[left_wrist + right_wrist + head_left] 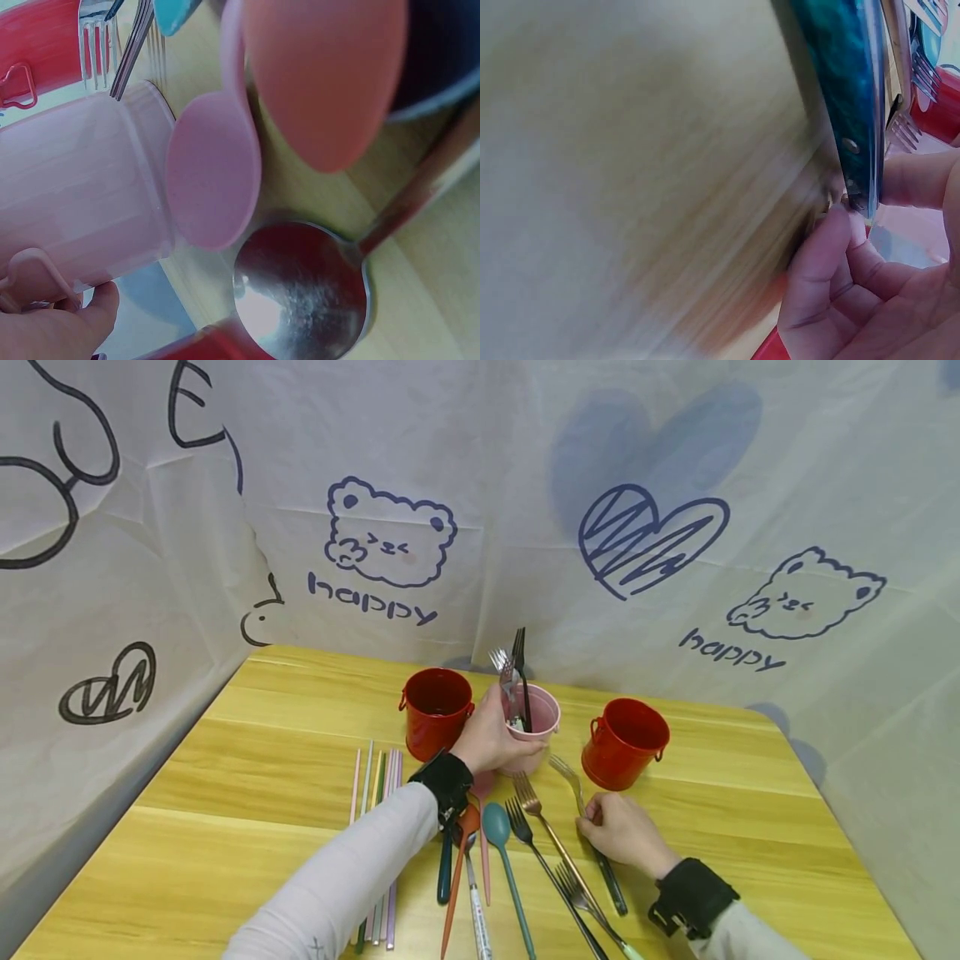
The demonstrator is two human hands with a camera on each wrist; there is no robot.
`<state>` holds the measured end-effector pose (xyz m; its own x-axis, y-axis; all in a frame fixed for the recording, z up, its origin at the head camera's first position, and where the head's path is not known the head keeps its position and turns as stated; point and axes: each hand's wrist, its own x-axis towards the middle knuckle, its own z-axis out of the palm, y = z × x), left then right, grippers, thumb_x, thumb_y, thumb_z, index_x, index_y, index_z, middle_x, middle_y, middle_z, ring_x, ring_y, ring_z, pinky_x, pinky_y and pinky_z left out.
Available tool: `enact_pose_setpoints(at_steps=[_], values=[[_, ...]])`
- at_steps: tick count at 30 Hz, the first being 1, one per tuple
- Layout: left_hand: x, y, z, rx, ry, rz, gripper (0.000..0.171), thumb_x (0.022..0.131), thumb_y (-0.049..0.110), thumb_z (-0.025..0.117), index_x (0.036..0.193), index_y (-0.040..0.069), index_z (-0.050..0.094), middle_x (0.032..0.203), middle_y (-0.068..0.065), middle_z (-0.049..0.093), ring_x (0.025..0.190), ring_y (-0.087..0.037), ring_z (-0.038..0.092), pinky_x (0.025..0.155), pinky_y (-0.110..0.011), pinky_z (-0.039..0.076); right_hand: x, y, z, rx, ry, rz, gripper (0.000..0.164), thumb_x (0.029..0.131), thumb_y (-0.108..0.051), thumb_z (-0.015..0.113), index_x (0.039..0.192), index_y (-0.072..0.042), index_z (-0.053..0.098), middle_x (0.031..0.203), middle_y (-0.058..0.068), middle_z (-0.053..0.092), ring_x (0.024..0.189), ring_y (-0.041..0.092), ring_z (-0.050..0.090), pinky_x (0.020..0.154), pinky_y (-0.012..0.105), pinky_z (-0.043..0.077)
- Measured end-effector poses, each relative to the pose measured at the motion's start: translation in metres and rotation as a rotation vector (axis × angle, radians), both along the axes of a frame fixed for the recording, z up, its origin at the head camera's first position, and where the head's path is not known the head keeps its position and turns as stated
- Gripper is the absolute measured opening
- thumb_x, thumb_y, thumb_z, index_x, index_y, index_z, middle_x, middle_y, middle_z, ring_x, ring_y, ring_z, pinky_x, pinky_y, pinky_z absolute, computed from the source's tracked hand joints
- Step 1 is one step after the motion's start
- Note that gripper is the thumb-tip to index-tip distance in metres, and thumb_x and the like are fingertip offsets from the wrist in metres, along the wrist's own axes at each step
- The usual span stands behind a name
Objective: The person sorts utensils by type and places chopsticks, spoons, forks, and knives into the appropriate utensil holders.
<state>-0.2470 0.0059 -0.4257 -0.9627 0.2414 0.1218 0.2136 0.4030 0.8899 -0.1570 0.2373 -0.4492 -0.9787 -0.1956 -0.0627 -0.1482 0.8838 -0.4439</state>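
Observation:
My left hand (pixel 487 735) holds a small pink bucket (pixel 531 762) by its left side, thumb across the front. A black fork (pixel 520 652) and silver fork tines (pixel 500 660) stick up out of the bucket. In the left wrist view, fingertips lie at the bucket's looped handle (pixel 41 262). To the right, my right hand (pixel 624 831) pinches a fork (pixel 577 787) with a dark green handle (pixel 847 97) between thumb and fingers, low over the table. Its tines point toward the pink bucket.
Red buckets stand left (pixel 437 718) and right (pixel 624 743) of the pink one. Chopsticks (pixel 375 827) lie at left; a teal spoon (pixel 497 823), an orange spoon (pixel 468 820) and a copper-coloured fork (pixel 551 831) lie among other cutlery in the middle. A white cloth (pixel 517 510) hangs behind the table.

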Motion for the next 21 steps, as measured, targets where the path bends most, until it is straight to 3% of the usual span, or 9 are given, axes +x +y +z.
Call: enact_pose_setpoints(at_steps=[21], values=[[0.002, 0.0003, 0.001, -0.042, -0.02, 0.023, 0.09, 0.075, 0.027, 0.09, 0.143, 0.011, 0.033, 0.138, -0.013, 0.053, 0.125, -0.028, 0.059, 0.109, -0.044, 0.051, 0.0025, 0.0071, 0.0008, -0.075, 0.001, 0.012, 0.008, 0.085, -0.006, 0.066, 0.08, -0.01, 0.061, 0.064, -0.002, 0.051, 0.058, 0.01, 0.046, 0.054, 0.022, 0.032]])
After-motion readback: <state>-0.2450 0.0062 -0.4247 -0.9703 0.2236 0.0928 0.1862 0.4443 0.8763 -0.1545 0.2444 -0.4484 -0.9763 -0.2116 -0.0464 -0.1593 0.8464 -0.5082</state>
